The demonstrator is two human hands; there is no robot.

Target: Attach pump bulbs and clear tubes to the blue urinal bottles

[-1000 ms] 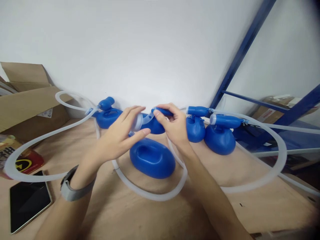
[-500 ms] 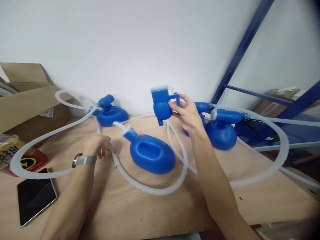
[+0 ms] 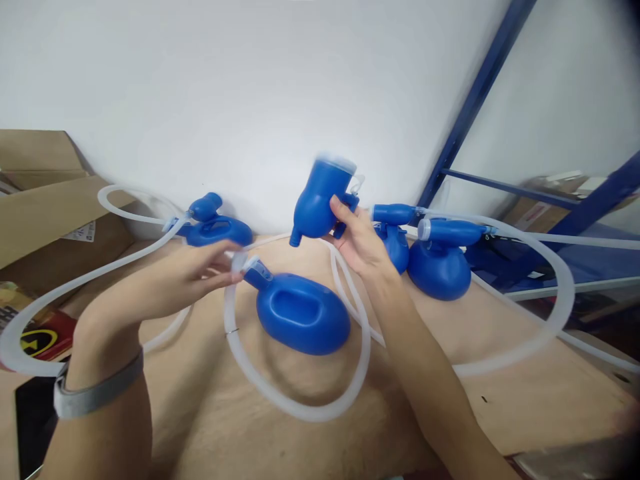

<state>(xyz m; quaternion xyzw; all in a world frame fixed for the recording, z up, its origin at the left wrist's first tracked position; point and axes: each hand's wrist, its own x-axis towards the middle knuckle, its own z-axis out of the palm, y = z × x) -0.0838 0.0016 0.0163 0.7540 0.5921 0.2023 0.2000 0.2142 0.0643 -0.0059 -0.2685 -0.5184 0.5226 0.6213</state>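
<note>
My right hand [image 3: 357, 243] is closed round the handle of a small blue cup-shaped part [image 3: 320, 197], held tilted in the air above the wooden table [image 3: 210, 413]. My left hand [image 3: 175, 280] pinches the end of a clear white hose [image 3: 295, 400] near the neck of a blue oval basin [image 3: 300, 313] that lies on the table. That hose loops round the basin.
Three more blue basins with hoses stand along the wall: one at the back left [image 3: 213, 227], two at the right [image 3: 440, 263]. A cardboard box [image 3: 45, 200], a red packet [image 3: 40, 337] and a dark phone [image 3: 33, 420] lie at the left. Blue shelf beams [image 3: 475, 93] rise at the right.
My right hand lifted the blue cup part off the table and tilted it. My left hand dropped to the table, then came up pinching the hose end by the basin's neck.
</note>
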